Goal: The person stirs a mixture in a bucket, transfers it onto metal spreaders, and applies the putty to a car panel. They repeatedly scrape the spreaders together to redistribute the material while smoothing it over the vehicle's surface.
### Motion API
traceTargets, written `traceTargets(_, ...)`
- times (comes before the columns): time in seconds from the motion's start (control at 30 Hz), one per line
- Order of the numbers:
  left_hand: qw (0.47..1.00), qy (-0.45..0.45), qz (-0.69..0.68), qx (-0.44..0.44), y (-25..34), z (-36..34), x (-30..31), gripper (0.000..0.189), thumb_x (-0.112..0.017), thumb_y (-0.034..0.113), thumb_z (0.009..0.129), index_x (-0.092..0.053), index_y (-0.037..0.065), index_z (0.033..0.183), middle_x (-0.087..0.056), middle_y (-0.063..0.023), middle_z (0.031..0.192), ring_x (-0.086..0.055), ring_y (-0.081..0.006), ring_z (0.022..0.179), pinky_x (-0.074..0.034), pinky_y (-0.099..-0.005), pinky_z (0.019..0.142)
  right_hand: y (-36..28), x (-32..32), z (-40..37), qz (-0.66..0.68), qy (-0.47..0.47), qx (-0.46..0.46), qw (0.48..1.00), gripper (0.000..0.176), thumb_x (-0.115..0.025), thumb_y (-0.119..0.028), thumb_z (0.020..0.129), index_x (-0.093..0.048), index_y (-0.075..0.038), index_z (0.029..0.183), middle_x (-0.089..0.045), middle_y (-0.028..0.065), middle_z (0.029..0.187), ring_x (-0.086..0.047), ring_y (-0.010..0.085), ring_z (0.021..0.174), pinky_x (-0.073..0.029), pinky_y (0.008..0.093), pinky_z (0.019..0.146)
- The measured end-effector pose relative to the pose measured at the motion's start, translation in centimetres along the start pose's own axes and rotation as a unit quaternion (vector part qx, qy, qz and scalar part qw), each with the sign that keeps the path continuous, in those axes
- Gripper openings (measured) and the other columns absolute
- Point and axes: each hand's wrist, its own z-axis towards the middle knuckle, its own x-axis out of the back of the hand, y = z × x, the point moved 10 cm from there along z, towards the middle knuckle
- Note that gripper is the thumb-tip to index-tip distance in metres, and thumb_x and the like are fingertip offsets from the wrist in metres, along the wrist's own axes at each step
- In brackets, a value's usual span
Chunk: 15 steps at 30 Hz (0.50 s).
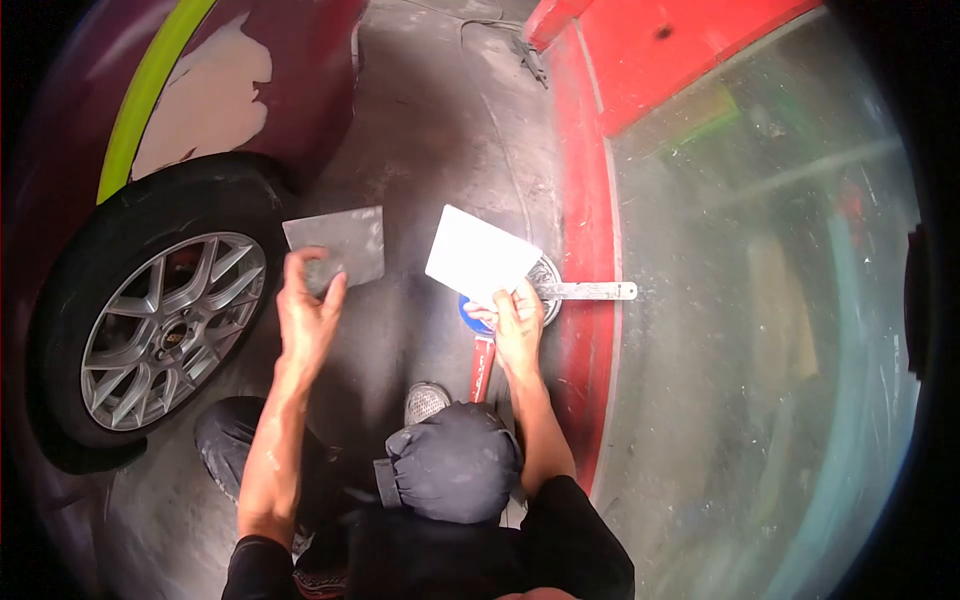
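My left hand (312, 300) holds a thin grey rectangular plate (352, 240) by its lower edge, thumb and fingers closed on it, close to the car wheel. To the right, my right hand (518, 318) pinches the lower corner of a white flat board (477, 252). Behind and below that hand sits a round open can (549, 272), partly hidden, with a flat metal strip (600, 291) lying across it. A blue round object (472, 316) and a red tube (482, 368) show beside my right wrist. The two held sheets are apart.
At the left stand a car wheel (172, 330) and a dark red body panel (310, 60) with a beige patch (212, 100) and a yellow-green strip (140, 110). A red-framed glass panel (740, 300) is on the right. A cable runs along the floor (430, 130).
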Motion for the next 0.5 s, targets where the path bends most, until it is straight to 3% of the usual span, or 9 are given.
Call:
traceTargets(0.07, 0.997, 0.017, 0.045, -0.06, 1.6, -0.5, 1.7, 0.079, -0.07, -0.002, 0.083, -0.026, 0.006, 0.149, -0.064, -0.0211, 0.119, -0.066, -0.0261, 0.106, -0.051, -0.0348, 0.092, -0.8, 0.7, 0.0, 0.024, 0.047, 0.01, 0.999, 0.015, -0.053, -0.011, 0.101, -0.057, 0.0, 0.109, -0.067, 0.0103, 0.099, -0.07, 0.0199, 0.083, -0.061, 0.035, 0.071)
traceTargets(0.1, 0.998, 0.024, 0.007, -0.051, 2.0, -0.6, 2.2, 0.089, -0.069, -0.004, 0.08, -0.018, 0.004, 0.152, -0.056, -0.0162, 0.13, -0.058, -0.0269, 0.117, -0.044, -0.0358, 0.103, -1.0, 0.9, -0.1, 0.037, 0.069, 0.015, 0.997, 0.015, -0.053, -0.012, 0.101, -0.058, 0.0, 0.109, -0.067, 0.0088, 0.1, -0.069, 0.0185, 0.084, -0.061, 0.0349, 0.071)
traceTargets(0.2, 0.98, -0.035, -0.155, 0.122, -0.5, -1.1, 1.6, 0.091, -0.069, -0.005, 0.079, -0.016, 0.002, 0.153, -0.055, -0.0147, 0.133, -0.06, -0.0249, 0.115, -0.044, -0.0358, 0.103, 1.0, 1.6, -0.2, 0.123, 0.088, -0.005, 0.988, 0.015, -0.054, -0.015, 0.101, -0.058, -0.003, 0.108, -0.066, 0.0067, 0.104, -0.067, 0.0166, 0.087, -0.06, 0.0364, 0.071)
traceTargets(0.23, 0.989, 0.043, -0.139, 0.02, -0.8, -0.8, 2.3, 0.07, -0.067, -0.004, 0.08, -0.037, -0.001, 0.143, -0.067, -0.0132, 0.112, -0.067, -0.0239, 0.101, -0.052, -0.0369, 0.089, 1.9, 1.9, -0.1, 0.165, 0.102, -0.019, 0.981, 0.017, -0.053, -0.015, 0.102, -0.059, -0.004, 0.113, -0.066, 0.0083, 0.108, -0.067, 0.0189, 0.095, -0.059, 0.0382, 0.079)
traceTargets(0.33, 0.899, -0.025, -0.366, 0.238, -7.3, -2.1, -0.4, 0.036, -0.068, 0.003, 0.082, -0.06, 0.001, 0.117, -0.069, -0.0058, 0.097, -0.064, -0.0142, 0.085, -0.049, -0.0317, 0.073, 3.3, 2.0, 0.2, 0.283, 0.142, -0.043, 0.948, 0.021, -0.053, -0.014, 0.103, -0.058, -0.004, 0.12, -0.065, 0.0096, 0.116, -0.065, 0.0207, 0.105, -0.056, 0.0387, 0.091)
traceTargets(0.37, 0.854, 0.012, -0.454, 0.256, -6.4, -2.7, -0.8, 0.013, -0.068, 0.008, 0.084, -0.064, 0.006, 0.097, -0.067, -0.0018, 0.09, -0.058, -0.0098, 0.075, -0.043, -0.0287, 0.064, 3.1, 1.5, 0.1, 0.29, 0.125, -0.046, 0.948, 0.023, -0.053, -0.014, 0.103, -0.058, -0.004, 0.122, -0.064, 0.0098, 0.118, -0.064, 0.0209, 0.108, -0.054, 0.0387, 0.093)
traceTargets(0.47, 0.798, 0.02, -0.524, 0.298, -6.4, -3.4, -2.1, 0.013, -0.07, 0.012, 0.085, -0.064, 0.008, 0.096, -0.065, -0.0001, 0.087, -0.059, -0.0119, 0.075, -0.046, -0.0313, 0.065, 2.8, -0.2, 0.2, 0.296, 0.079, -0.045, 0.951, 0.026, -0.053, -0.014, 0.103, -0.057, -0.003, 0.126, -0.063, 0.0099, 0.123, -0.062, 0.0213, 0.113, -0.051, 0.0389, 0.099)
traceTargets(0.5, 0.803, 0.033, -0.516, 0.296, -6.0, -3.4, -2.1, 0.012, -0.071, 0.012, 0.085, -0.065, 0.009, 0.095, -0.065, -0.0001, 0.087, -0.059, -0.0118, 0.074, -0.046, -0.031, 0.063, 3.2, -0.8, 0.4, 0.286, 0.066, -0.038, 0.955, 0.026, -0.054, -0.014, 0.103, -0.057, -0.003, 0.127, -0.062, 0.0098, 0.124, -0.062, 0.0214, 0.112, -0.051, 0.0392, 0.099)
